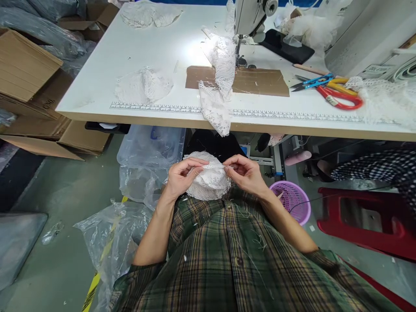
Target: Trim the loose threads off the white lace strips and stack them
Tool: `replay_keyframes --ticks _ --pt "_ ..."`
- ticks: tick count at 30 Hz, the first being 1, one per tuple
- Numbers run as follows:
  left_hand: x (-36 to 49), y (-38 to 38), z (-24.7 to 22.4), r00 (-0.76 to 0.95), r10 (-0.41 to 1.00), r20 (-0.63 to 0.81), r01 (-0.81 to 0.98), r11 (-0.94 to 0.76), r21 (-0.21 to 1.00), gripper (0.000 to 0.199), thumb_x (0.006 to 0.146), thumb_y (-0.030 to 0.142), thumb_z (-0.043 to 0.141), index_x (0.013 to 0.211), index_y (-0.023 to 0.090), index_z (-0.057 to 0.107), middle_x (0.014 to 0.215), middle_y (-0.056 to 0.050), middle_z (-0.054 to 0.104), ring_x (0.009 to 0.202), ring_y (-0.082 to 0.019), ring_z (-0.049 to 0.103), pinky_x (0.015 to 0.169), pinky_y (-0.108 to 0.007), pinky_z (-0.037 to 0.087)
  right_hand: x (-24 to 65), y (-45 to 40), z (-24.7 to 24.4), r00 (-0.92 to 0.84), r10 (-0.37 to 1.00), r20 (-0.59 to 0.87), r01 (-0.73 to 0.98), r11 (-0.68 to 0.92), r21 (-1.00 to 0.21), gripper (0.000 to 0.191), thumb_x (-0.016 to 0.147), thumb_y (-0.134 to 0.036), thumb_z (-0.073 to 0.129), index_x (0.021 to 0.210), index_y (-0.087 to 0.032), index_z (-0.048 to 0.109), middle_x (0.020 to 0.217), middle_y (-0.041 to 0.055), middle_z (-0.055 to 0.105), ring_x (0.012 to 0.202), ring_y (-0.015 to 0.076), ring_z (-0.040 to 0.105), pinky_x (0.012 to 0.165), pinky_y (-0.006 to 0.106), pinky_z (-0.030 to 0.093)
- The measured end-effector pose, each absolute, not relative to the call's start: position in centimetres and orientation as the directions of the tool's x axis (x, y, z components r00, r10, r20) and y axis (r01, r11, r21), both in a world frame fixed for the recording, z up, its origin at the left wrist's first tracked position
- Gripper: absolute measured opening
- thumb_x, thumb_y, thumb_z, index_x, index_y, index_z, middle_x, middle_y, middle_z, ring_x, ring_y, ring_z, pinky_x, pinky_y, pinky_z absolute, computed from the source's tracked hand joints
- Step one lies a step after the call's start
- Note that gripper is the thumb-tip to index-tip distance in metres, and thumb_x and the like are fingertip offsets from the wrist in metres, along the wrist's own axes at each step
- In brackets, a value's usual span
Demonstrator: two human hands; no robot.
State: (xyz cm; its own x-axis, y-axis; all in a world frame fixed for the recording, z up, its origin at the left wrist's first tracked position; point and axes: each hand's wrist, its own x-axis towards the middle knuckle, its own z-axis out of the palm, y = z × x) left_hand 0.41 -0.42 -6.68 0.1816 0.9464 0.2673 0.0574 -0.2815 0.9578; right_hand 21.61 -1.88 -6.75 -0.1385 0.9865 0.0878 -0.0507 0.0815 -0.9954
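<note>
A round white lace piece (209, 184) rests over my lap, below the table's front edge. My left hand (187, 174) pinches its upper left part between thumb and fingers. On the other side, my right hand (242, 172) pinches the upper right part of the same lace, and a fold of it stretches between both hands. More white lace (224, 69) lies by the sewing machine (248, 19) and hangs over the table edge. Another lace piece (144, 86) lies on the left of the white table (156, 52), behind a printed ruler strip.
Scissors with red handles (339, 99) and blue snips (313, 82) lie on the table's right. Cardboard boxes (29, 65) stand at the left. A purple basket (290, 199) and a red stool (367, 221) are on the floor at right.
</note>
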Motion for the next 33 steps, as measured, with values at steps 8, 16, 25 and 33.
replay_keyframes --ticks 8,16,25,33 --pt "-0.1 -0.5 -6.9 0.243 0.950 0.195 0.068 -0.217 0.974 0.014 0.076 0.029 0.080 0.076 0.018 0.072 0.095 -0.010 0.078 0.089 -0.023 0.073 0.079 -0.036 0.058 21.7 -1.9 -6.5 -0.125 0.983 0.131 -0.070 0.123 -0.990 0.011 0.084 -0.030 0.070 0.089 -0.020 0.067 0.078 0.0007 0.064 0.066 0.0107 0.057 0.057 0.023 0.045" --pt "0.6 -0.5 -6.7 0.124 0.970 0.210 0.065 -0.219 0.974 0.021 0.074 0.035 0.080 0.071 0.018 0.069 0.081 -0.006 0.075 0.076 -0.018 0.070 0.070 -0.031 0.057 21.6 -2.0 -6.3 -0.123 0.987 0.099 -0.069 0.091 -0.993 0.015 0.083 -0.033 0.071 0.088 -0.020 0.068 0.077 0.0007 0.064 0.064 0.0106 0.055 0.056 0.023 0.044" --pt "0.5 -0.8 -7.5 0.069 0.976 0.207 0.072 -0.211 0.975 0.029 0.073 0.034 0.083 0.091 0.018 0.067 0.080 -0.004 0.076 0.070 -0.015 0.072 0.062 -0.024 0.055 21.4 -1.9 -5.7 -0.099 0.995 -0.008 -0.161 -0.024 -0.987 0.023 0.077 -0.038 0.077 0.084 -0.019 0.067 0.072 -0.0005 0.064 0.058 0.0089 0.054 0.053 0.023 0.044" --pt "0.1 0.1 -7.3 0.250 0.865 0.435 0.239 -0.491 0.838 0.008 0.077 0.022 0.079 0.085 0.021 0.077 0.085 -0.004 0.078 0.073 -0.017 0.072 0.072 -0.030 0.058 21.3 -1.6 -6.0 -0.095 0.995 -0.035 -0.166 -0.051 -0.985 0.026 0.075 -0.040 0.079 0.084 -0.018 0.067 0.075 0.0004 0.065 0.061 0.0087 0.055 0.053 0.021 0.043"
